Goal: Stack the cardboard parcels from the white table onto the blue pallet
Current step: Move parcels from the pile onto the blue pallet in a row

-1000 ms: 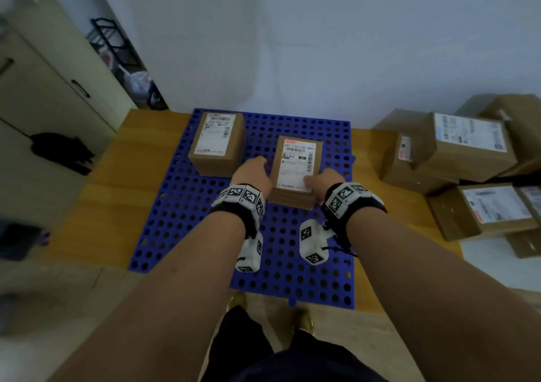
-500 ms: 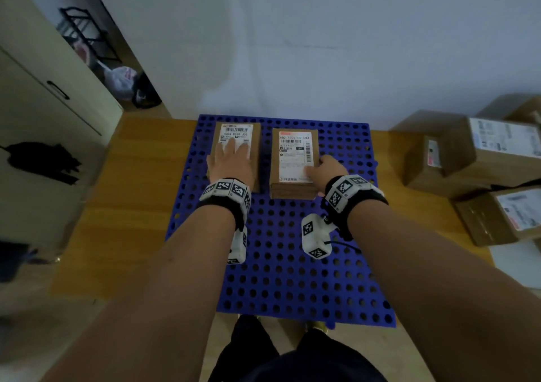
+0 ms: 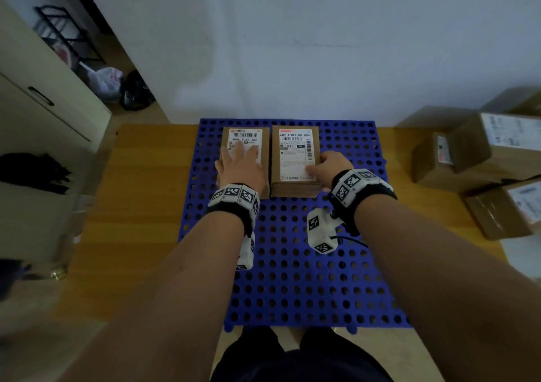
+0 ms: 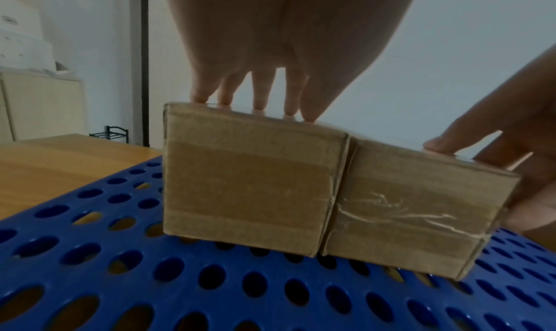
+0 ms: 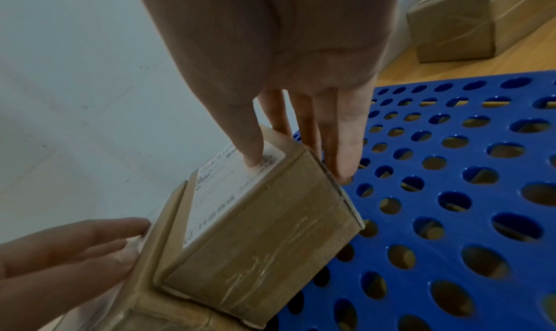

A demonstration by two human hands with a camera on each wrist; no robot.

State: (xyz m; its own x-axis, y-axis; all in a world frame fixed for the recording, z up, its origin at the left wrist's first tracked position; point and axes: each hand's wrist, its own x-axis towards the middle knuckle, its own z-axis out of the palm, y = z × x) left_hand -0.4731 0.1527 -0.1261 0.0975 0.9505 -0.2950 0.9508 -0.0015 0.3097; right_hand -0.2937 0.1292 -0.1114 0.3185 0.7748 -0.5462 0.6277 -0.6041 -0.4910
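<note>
Two brown cardboard parcels with white labels stand side by side, touching, at the far edge of the blue perforated pallet (image 3: 307, 279). My left hand (image 3: 240, 165) lies flat on top of the left parcel (image 3: 265, 159), fingers straight; the left wrist view shows its fingertips (image 4: 258, 103) pressing on that parcel (image 4: 249, 186). My right hand (image 3: 329, 166) is at the right parcel (image 3: 294, 156). In the right wrist view its thumb (image 5: 249, 145) presses on the label of this parcel (image 5: 256, 241) and straight fingers lie along its right side.
Several more cardboard parcels (image 3: 491, 153) are piled at the right. The pallet lies on a wooden surface (image 3: 140, 206) against a white wall. A cream cabinet (image 3: 35, 89) stands at the left, with a black rack and bags (image 3: 111, 83) behind it.
The right parcel went from mid-pallet, held between both hands, to the far edge beside the left parcel. My left hand moved onto the left parcel's top.
</note>
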